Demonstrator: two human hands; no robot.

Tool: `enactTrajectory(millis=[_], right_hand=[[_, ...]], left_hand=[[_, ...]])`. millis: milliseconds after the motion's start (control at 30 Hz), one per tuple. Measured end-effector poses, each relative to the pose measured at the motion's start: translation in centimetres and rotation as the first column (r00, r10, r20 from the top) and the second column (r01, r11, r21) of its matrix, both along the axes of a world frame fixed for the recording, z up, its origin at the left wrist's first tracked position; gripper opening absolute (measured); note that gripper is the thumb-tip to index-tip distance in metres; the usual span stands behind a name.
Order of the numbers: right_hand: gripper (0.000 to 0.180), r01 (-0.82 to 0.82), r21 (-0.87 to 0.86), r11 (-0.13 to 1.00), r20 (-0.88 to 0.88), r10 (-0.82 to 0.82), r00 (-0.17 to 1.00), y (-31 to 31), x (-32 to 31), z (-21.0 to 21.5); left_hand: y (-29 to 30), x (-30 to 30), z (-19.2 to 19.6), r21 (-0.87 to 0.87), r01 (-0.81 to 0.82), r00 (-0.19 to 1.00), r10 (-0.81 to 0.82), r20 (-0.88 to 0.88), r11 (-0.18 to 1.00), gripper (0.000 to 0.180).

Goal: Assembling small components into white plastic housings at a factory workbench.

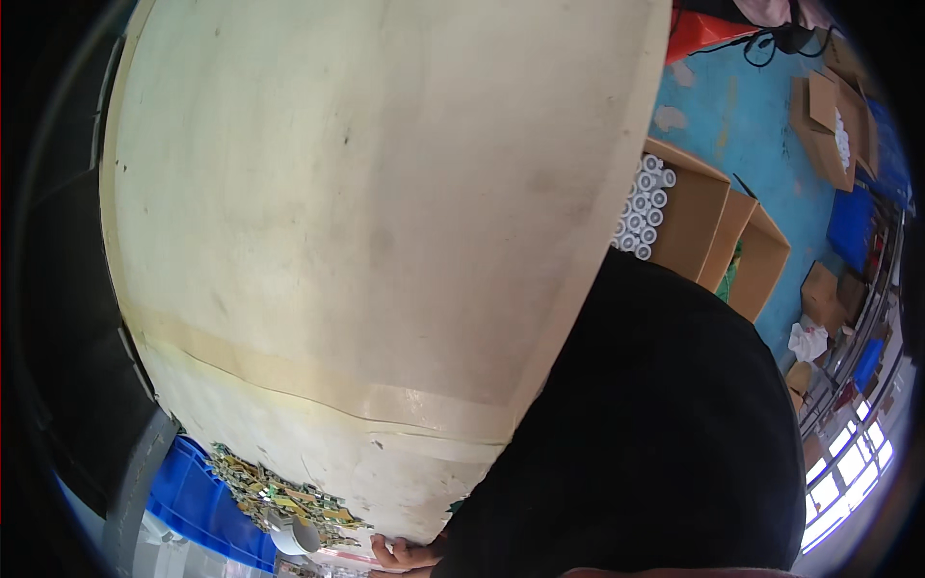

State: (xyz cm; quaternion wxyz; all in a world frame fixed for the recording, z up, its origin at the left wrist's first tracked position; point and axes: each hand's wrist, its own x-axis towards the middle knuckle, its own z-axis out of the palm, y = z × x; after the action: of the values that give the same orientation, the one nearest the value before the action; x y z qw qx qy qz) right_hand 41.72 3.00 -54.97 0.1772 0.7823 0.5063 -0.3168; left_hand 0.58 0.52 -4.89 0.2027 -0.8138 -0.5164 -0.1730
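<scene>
At the lower edge, my left hand lies at the end of the pale tabletop, just beside my black clothing. Only part of it shows; its fingers look slightly apart, with nothing visible held in them. Close by on the table is a heap of small green and yellowish flat pieces, perhaps circuit boards. A white round cup-like piece stands at the heap's edge. My right hand is out of sight.
A blue plastic bin stands beyond the heap. To the right, an open cardboard box on the blue floor contains white round parts. Another open box sits farther off. Clear tape crosses the tabletop.
</scene>
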Motion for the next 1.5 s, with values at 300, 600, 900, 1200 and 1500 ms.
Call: enactTrajectory(millis=[300, 600, 900, 1200, 1500], right_hand=[[0.052, 0.513, 0.213, 0.831, -0.514, -0.352, 0.782, -9.3, 1.5, 4.9], [0.05, 0.95, -0.209, 0.233, -0.924, -0.365, -0.114, -9.9, 12.0, 16.7], [0.081, 0.683, -0.175, 0.709, -0.942, 0.081, -0.325, -9.7, 11.4, 40.9], [0.093, 0.436, 0.376, 0.818, -0.87, 0.473, -0.138, 3.0, -9.6, 63.8], [0.081, 0.314, 0.932, 0.18, -0.329, 0.782, 0.529, 20.3, -33.7, 70.9]], left_hand=[[-1.1, -1.3, 3.0, -0.314, 0.044, 0.998, -0.031, 0.045, 0.949, 0.058], [3.1, -1.7, 8.9, -0.164, 0.323, 0.867, -0.222, 0.446, 0.932, 0.047], [11.3, -3.5, 12.0, -0.27, -0.119, 0.92, 0.209, 0.333, 0.955, 0.049], [12.2, -4.7, 9.4, -0.117, 0.263, 0.634, -0.081, 0.769, 0.958, 0.016], [12.4, -5.1, 8.3, 0.181, 0.215, 0.55, -0.272, 0.79, 0.96, 0.007]])
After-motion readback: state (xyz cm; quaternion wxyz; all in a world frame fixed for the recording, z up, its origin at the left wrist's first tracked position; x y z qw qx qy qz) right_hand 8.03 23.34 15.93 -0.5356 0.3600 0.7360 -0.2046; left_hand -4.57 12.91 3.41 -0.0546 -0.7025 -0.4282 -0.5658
